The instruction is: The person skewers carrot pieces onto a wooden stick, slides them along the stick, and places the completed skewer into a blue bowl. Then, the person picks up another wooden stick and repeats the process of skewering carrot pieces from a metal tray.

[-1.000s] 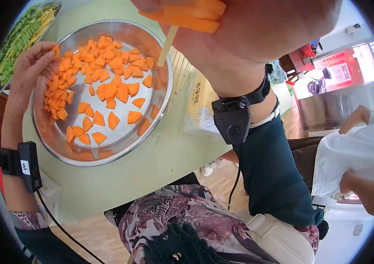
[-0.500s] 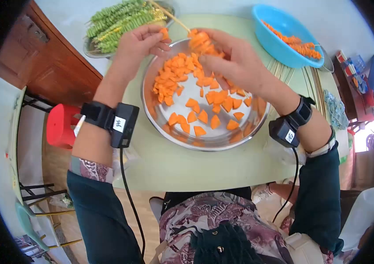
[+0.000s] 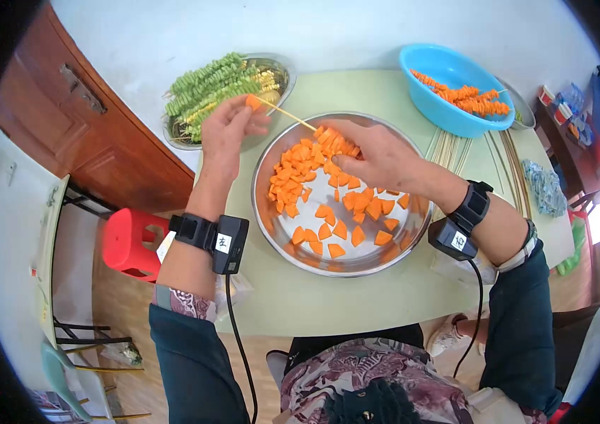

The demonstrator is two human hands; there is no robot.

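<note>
Since half a second ago: both hands sit lower and nearer the middle of the view, the left hand has drawn a little further from the right, and more of the bare stick now shows between them.
Table [image 3: 356,297]: pale green round top carrying every dish here; a wooden door stands to its left.
Steel basin [image 3: 377,263]: wide and shallow, in front of the person, with loose carrot pieces [image 3: 335,230] spread over its floor and heaped toward its far left side.
Blue bowl [image 3: 435,85]: far right of the table, holding finished carrot skewers [image 3: 466,95]; well apart from the basin.
Far tray [image 3: 282,71]: metal dish at the table's back left, filled with green and yellow skewered vegetables [image 3: 204,88].
Red stool [image 3: 127,247]: on the floor, left of the table.
Spare sticks [image 3: 501,166]: laid flat on the table, right of the basin.
Right hand [image 3: 374,155]: over the basin's far rim, fingers curled closed around a stack of threaded carrot on the skewer [image 3: 289,116].
Left hand [image 3: 226,131]: just beyond the basin's left rim, thumb and fingertips pinched on one carrot piece [image 3: 252,101] at the skewer's pointed end.
</note>
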